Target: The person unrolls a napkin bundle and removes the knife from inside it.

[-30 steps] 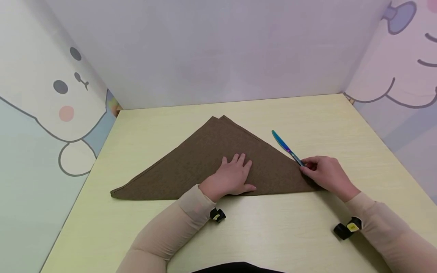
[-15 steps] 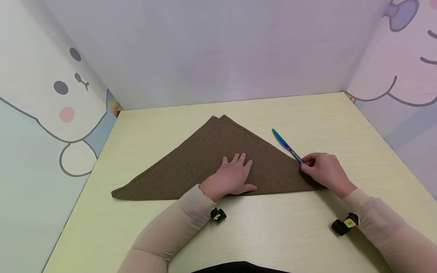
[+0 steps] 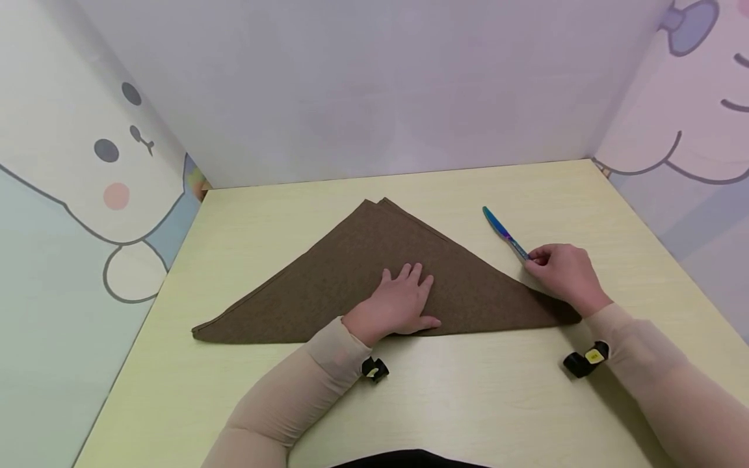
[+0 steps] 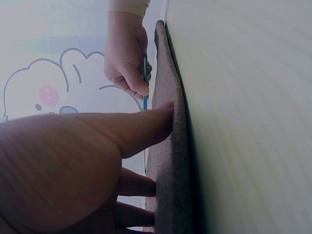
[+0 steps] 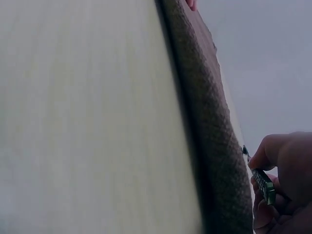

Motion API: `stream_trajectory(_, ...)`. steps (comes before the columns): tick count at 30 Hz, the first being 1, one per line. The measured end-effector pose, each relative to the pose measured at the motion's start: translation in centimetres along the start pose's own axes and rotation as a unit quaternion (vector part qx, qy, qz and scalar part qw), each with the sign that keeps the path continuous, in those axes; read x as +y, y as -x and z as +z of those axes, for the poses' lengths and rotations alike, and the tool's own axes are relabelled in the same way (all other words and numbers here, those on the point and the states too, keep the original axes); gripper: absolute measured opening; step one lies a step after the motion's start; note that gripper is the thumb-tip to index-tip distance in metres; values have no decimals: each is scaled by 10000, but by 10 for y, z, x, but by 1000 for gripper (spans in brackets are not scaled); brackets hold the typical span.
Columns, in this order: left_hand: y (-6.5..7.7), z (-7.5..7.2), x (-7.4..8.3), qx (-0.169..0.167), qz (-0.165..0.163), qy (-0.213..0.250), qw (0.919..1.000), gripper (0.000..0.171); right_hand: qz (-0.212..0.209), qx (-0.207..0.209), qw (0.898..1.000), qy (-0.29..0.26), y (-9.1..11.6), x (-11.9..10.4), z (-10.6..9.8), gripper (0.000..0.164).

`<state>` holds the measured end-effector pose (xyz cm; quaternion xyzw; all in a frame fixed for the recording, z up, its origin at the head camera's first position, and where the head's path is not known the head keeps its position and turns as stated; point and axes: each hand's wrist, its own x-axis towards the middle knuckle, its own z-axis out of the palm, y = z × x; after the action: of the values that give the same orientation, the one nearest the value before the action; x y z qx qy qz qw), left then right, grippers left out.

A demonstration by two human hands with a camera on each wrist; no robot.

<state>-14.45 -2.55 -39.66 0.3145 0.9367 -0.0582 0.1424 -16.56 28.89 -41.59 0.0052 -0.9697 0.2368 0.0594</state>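
Note:
A brown cloth (image 3: 328, 279) lies folded into a wide triangle, its peak toward the back wall and its long fold toward the person. On the cloth's middle rests the left hand (image 3: 394, 304), palm down with fingers spread. The right hand (image 3: 564, 270) pinches the handle of a table knife (image 3: 504, 231) with a shiny blue-violet finish, beyond the cloth's right slope. Its blade points away to the back left. In the right wrist view the patterned handle (image 5: 263, 184) sits between thumb and fingers. The left wrist view shows the left thumb (image 4: 151, 124) touching the cloth near its folded edge.
The pale wooden table (image 3: 456, 396) meets a plain light wall (image 3: 386, 97) at the back. Side panels with cartoon animals (image 3: 117, 195) stand at left and right. Small black wrist cameras (image 3: 374, 369) hang under both sleeves.
The knife and right hand have moved up and to the right, away from the cloth's slope, uncovering more of its right corner. The left hand has stayed in place.

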Motion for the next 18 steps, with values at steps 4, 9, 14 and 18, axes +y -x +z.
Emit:
stream_trajectory(4,0,0,0,-27,-11,-1,10000,84,140,44,9999,-47,-7,6,-1,20)
stream_trajectory(9,0,0,0,-26,-15,-21,10000,84,309,-11,9995,-76,-14,10,0,24)
stream_trajectory(14,0,1,0,-19,-13,-32,10000,84,445,-170,9988,-96,-20,11,2,28)
stream_trajectory(18,-1,1,0,-23,-12,-39,10000,84,443,-168,9988,-130,-23,12,4,28)
